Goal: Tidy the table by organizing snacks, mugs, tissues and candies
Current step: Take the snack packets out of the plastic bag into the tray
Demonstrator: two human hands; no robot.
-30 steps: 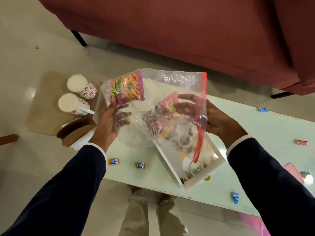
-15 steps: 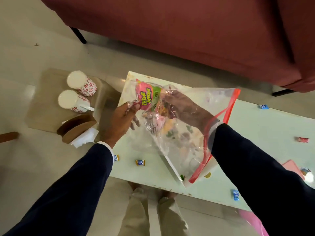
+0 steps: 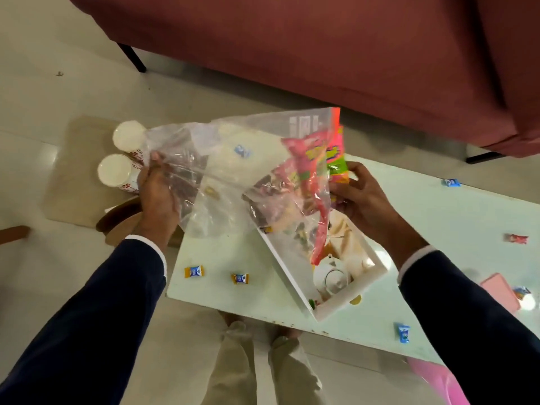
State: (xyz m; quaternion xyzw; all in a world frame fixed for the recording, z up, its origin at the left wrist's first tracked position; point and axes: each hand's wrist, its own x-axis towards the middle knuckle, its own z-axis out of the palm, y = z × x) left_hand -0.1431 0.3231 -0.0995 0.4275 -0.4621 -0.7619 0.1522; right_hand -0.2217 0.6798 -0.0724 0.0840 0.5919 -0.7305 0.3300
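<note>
**Clear bag of snacks held over a cluttered worktop**

A dark red sofa [image 3: 321,48] fills the far side of the room, standing on a pale floor. Below it, the pale green worktop [image 3: 438,229] carries a white tray [image 3: 377,271] set at an angle, with a small white teapot [image 3: 331,277] in its near end. Above both, a clear zip bag [image 3: 233,159] with a red seal strip is held up between two hands, and it hides most of the tray's far end. The left hand [image 3: 157,194] has its grip clamped on the bag's closed corner. The right hand [image 3: 362,200] grips a pink and green snack packet [image 3: 336,153] at the bag's mouth, fingers closed around it. Left of the worktop, two floral mugs [image 3: 117,168] stand on a low wooden board, partly covered by the bag. Wrapped candies lie scattered well apart: two orange ones [image 3: 194,271] near the front edge, blue ones [image 3: 402,333] and a red one [image 3: 516,238] to the right.
</note>
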